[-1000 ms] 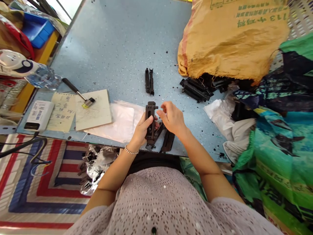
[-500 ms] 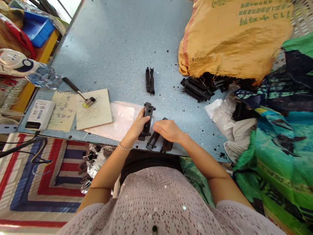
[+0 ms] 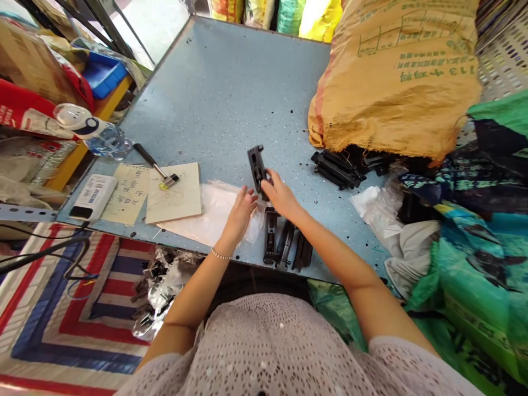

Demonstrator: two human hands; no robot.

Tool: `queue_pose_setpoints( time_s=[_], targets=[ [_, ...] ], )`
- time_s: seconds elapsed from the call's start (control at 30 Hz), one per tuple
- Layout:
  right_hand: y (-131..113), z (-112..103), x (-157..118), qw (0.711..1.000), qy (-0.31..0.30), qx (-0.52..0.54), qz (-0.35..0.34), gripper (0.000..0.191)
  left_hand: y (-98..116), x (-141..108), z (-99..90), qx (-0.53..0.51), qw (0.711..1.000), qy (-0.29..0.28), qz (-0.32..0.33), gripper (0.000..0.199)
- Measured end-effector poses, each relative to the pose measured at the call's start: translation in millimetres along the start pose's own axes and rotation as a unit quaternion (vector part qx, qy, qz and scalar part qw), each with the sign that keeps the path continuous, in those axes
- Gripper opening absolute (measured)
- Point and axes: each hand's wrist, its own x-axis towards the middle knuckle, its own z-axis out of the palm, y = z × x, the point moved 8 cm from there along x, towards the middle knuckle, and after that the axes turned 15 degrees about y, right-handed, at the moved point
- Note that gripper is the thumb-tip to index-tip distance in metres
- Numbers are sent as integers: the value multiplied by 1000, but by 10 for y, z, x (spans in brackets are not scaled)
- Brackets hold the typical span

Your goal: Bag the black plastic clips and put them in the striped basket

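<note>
My right hand (image 3: 280, 193) grips a black plastic part (image 3: 256, 165) by its near end, above the blue table. Just left of it, my left hand (image 3: 241, 213) has its fingers apart and holds nothing, over a white plastic sheet (image 3: 214, 206). Three black parts (image 3: 270, 236) lie side by side at the table's front edge, below my right hand. More black parts (image 3: 336, 168) are piled at the mouth of an orange woven sack (image 3: 396, 93).
On the left of the blue table (image 3: 231, 82) are a square board (image 3: 175, 201) with a black-handled tool (image 3: 150, 159), a paper note (image 3: 124, 195), a white device (image 3: 94, 197) and a water bottle (image 3: 105, 137). Plastic bags (image 3: 487, 247) crowd the right side.
The part that my left hand held is out of it, and that hand has opened. My right hand has moved up and now holds a part. The view has shifted, showing more of the table's far end.
</note>
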Motion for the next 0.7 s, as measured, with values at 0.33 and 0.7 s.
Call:
queue_pose_setpoints(
  time_s=[0.33, 0.7],
  targets=[
    [-37, -245, -200, 993, -9, 116, 31, 53, 54, -341, 250, -33, 998, -45, -41, 40],
    [-231, -4, -1140, 971, -129, -53, -192, 38, -1, -273, -27, 1, 994, -6, -105, 40]
  ],
)
